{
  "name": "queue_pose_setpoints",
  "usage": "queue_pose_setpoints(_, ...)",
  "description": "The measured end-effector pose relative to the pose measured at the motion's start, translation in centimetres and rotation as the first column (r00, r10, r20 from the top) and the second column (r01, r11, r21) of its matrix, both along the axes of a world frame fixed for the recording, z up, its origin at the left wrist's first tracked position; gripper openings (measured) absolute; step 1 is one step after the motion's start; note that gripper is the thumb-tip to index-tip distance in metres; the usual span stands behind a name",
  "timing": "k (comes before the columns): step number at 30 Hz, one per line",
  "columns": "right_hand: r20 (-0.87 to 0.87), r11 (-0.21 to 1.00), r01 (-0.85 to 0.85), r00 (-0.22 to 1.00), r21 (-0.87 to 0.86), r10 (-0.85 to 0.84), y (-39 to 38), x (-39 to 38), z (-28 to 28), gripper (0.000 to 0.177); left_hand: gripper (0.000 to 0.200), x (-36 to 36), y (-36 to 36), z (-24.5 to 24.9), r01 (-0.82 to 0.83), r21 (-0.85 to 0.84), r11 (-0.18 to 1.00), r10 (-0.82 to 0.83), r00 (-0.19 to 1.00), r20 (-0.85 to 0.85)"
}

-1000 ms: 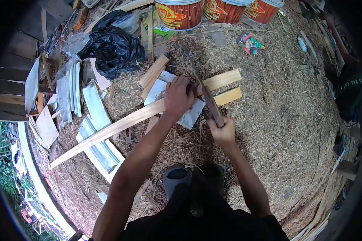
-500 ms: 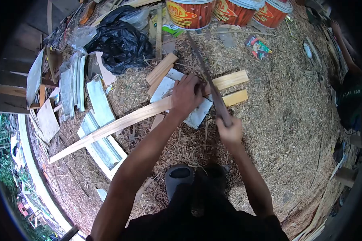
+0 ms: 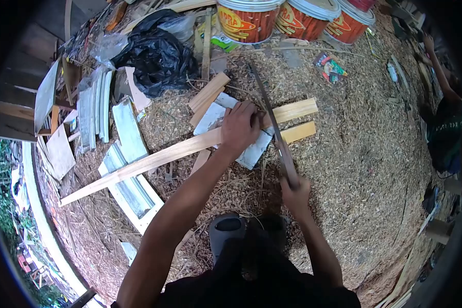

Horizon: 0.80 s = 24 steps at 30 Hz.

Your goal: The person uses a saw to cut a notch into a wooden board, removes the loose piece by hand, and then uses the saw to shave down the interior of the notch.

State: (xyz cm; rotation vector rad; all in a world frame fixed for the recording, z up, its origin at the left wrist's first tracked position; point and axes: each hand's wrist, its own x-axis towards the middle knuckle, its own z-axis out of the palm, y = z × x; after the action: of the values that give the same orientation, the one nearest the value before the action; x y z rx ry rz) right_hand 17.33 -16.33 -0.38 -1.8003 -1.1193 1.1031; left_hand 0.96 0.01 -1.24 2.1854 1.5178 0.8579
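Note:
A long wooden plank (image 3: 159, 156) runs from the lower left to the right, resting across a white block (image 3: 209, 119). My left hand (image 3: 239, 126) presses down on the plank over the block, its fingers wrapped round the plank's far edge. In my right hand (image 3: 296, 195) is the handle of a long, thin saw (image 3: 270, 114). The blade crosses the plank just right of my left hand and points away from me. The plank's right end sticks out beyond the blade. Just below that end lies a short wood piece (image 3: 299, 132).
Labelled buckets (image 3: 244, 23) stand at the top. A black plastic bag (image 3: 159, 56) lies at the upper left, near grey-white panels (image 3: 131, 131). Short wood offcuts (image 3: 209, 92) lie beside the block. Another person (image 3: 446, 123) is at the far right.
My right hand has moved a little toward me, drawing the saw back along with it. My left hand stays on the plank. The whole view has shifted slightly.

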Motion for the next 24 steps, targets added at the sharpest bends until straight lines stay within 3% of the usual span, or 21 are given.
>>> queue_pose_setpoints(3, 0.061, 1.0, -0.018, 0.998, -0.023, 0.019, 6.3, -1.9, 2.3, 0.025, 0.013, 0.0, -0.1, -0.6, 0.022, 0.062, 0.998, -0.02, 0.999, -0.039)
queue_pose_setpoints(6, 0.005, 0.999, -0.021, 1.0, 0.028, 0.021, 3.3, -1.1, 2.2, 0.023, 0.013, 0.2, -0.1, -0.5, -0.008, 0.032, 0.999, 0.011, 0.996, -0.091)
queue_pose_setpoints(8, 0.339, 0.961, -0.136, 0.94, 0.243, 0.047, -2.5, 0.0, 0.8, 0.018, 0.012, 0.1, -0.1, -0.4, -0.012, 0.067, 0.998, 0.017, 0.997, -0.073)
queue_pose_setpoints(10, 0.089, 0.996, -0.073, 0.993, -0.049, 0.077, -8.3, 2.1, -0.8, 0.014, 0.012, 0.1, -0.4, -0.4, -0.036, 0.108, 0.993, 0.045, 0.996, -0.081)
queue_pose_setpoints(11, 0.087, 0.996, -0.079, 0.993, -0.047, 0.083, -8.7, 2.2, -2.2, 0.014, 0.012, 0.0, -0.3, -0.3, -0.042, 0.11, 0.993, 0.051, 0.995, -0.083)
queue_pose_setpoints(13, 0.159, 0.991, 0.13, 0.978, 0.027, -0.133, -8.2, 1.3, -1.9, 0.015, 0.013, 0.3, -0.5, -0.1, 0.005, 0.117, 0.993, 0.007, 0.994, -0.105)
queue_pose_setpoints(14, 0.007, 0.997, 0.077, 0.997, -0.029, -0.077, -5.6, 1.1, -0.4, 0.019, 0.013, 0.4, -0.5, -0.1, 0.021, 0.119, 0.993, -0.008, 0.994, -0.106)
queue_pose_setpoints(16, 0.203, 0.981, -0.11, 0.976, 0.159, 0.077, 0.6, 0.0, 0.7, 0.022, 0.014, 0.3, -0.4, -0.3, 0.036, 0.108, 0.994, -0.024, 0.993, -0.113)
queue_pose_setpoints(19, 0.093, 0.999, -0.015, 0.996, 0.038, 0.011, 6.7, -2.2, 2.7, 0.021, 0.013, 0.3, -0.2, -0.4, -0.005, 0.082, 0.997, 0.019, 0.985, -0.173)
queue_pose_setpoints(23, -0.066, 1.0, 0.005, 0.998, -0.021, -0.006, 2.6, -0.9, 1.6, 0.022, 0.012, 0.2, -0.2, -0.3, -0.006, 0.024, 1.0, 0.01, 0.989, -0.15)
queue_pose_setpoints(24, -0.022, 1.0, 0.008, 1.0, 0.025, -0.007, 0.1, -0.6, 1.4, 0.022, 0.011, 0.1, -0.1, -0.7, 0.001, 0.031, 1.0, 0.003, 0.992, -0.123)
